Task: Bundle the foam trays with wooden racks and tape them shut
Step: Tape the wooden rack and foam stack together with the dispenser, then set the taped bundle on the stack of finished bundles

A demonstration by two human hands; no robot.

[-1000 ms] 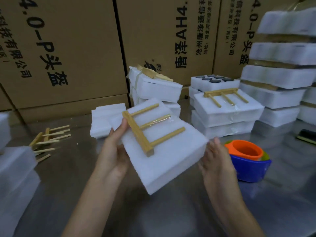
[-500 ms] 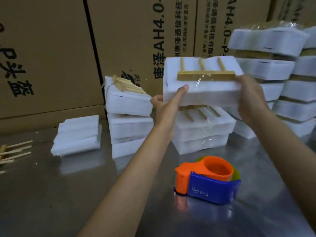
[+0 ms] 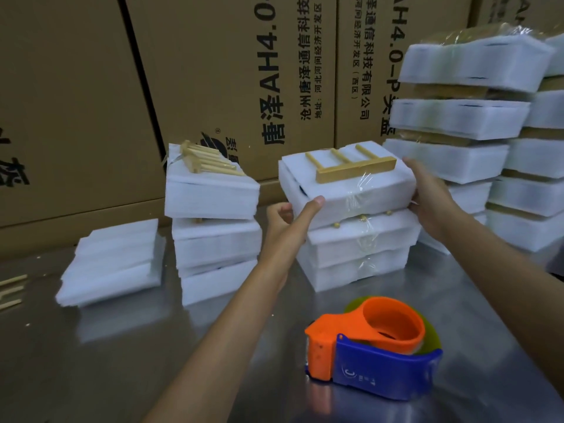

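Note:
A taped white foam bundle (image 3: 366, 190) with a wooden rack (image 3: 354, 167) on top rests on the centre stack of bundles (image 3: 357, 254). My left hand (image 3: 293, 213) grips its front left corner, thumb along the front face. My right hand (image 3: 427, 193) holds its right end. Clear tape runs over the rack and down the bundle's front. An orange and blue tape dispenser (image 3: 372, 349) stands on the steel table (image 3: 122, 361) in front.
A second stack of bundles (image 3: 213, 227) topped with a rack leans at centre left. Loose foam sheets (image 3: 113, 264) lie left, wooden sticks (image 3: 10, 290) at the left edge. Tall stacks of wrapped bundles (image 3: 464, 123) fill the right. Cardboard boxes (image 3: 213, 71) wall the back.
Both hands carried the taped bundle from near my body up and forward, then lowered it onto the centre stack. The view shifted right.

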